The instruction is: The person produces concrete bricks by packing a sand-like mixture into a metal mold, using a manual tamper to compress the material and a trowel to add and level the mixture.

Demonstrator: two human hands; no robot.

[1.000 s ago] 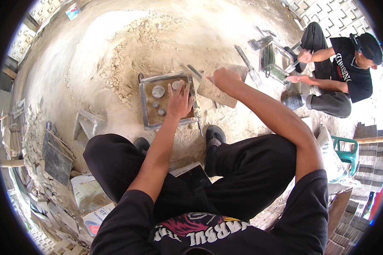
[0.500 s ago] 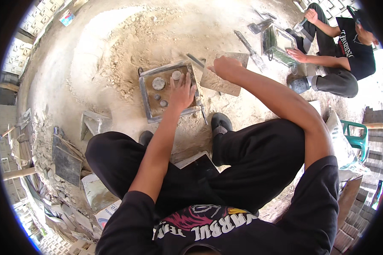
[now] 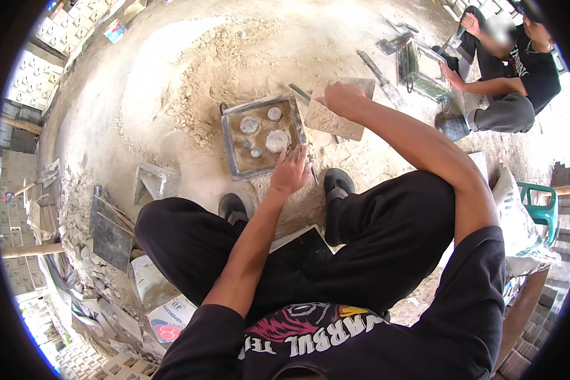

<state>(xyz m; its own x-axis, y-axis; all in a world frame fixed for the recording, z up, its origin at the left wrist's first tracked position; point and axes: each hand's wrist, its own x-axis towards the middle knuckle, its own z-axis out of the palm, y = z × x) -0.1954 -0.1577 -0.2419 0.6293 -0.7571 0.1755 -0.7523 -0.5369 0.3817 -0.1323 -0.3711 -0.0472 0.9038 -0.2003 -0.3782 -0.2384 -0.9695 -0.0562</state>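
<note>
On the ground before me lies a square moulding frame packed with brown sand. Several round grey discs of different sizes sit in the sand, among them a large disc near my left hand. My left hand is open, its fingers stretched over the frame's near right rim. To the right of the frame, my right hand is closed at the upper edge of a flat square board dusted with sand. The fingers' undersides are hidden. A dark bar lies by the board's left side.
Loose sand is heaped beyond the frame. At the far right a co-worker handles a tool beside another box-shaped mould. A long flat tool lies between us. An angular block and rubble are at my left.
My left hand has drawn back from over the discs to the near right rim, uncovering the large disc. My right hand stays at the board. The whole view has shifted slightly.
</note>
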